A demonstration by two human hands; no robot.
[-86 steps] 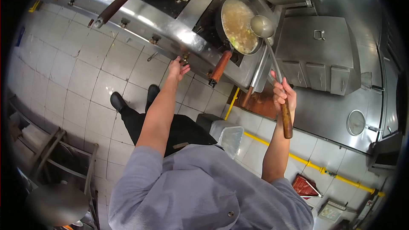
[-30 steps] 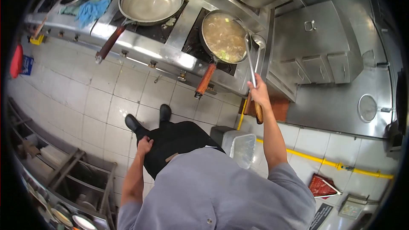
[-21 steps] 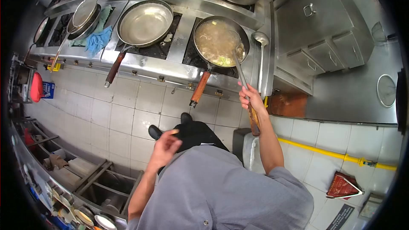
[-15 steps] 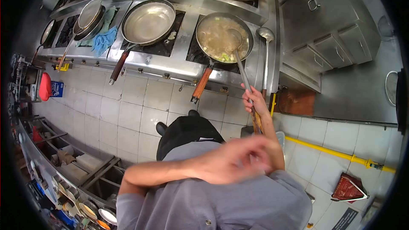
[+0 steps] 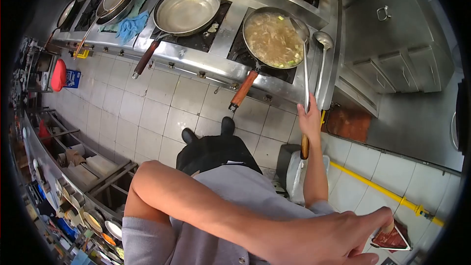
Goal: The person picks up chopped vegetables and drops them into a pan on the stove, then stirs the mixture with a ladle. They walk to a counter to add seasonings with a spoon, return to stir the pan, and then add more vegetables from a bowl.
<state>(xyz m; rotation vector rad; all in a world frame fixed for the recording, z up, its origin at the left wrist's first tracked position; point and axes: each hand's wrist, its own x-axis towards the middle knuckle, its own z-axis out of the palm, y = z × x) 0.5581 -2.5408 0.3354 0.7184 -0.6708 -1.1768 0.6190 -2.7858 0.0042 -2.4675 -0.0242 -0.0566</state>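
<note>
One ladle (image 5: 307, 81), in the right hand's (image 5: 310, 120) loosely closed grip, has moved from mid-broth (image 5: 270, 39) to the pan's (image 5: 267, 10) right rim, suggesting stirring has paused, while the left hand (image 5: 338, 235) has swung rightward, half-curled, contents unclear.

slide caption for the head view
Right hand holds a ladle at a pan of brothy food, left arm across the grey shirt.
</note>
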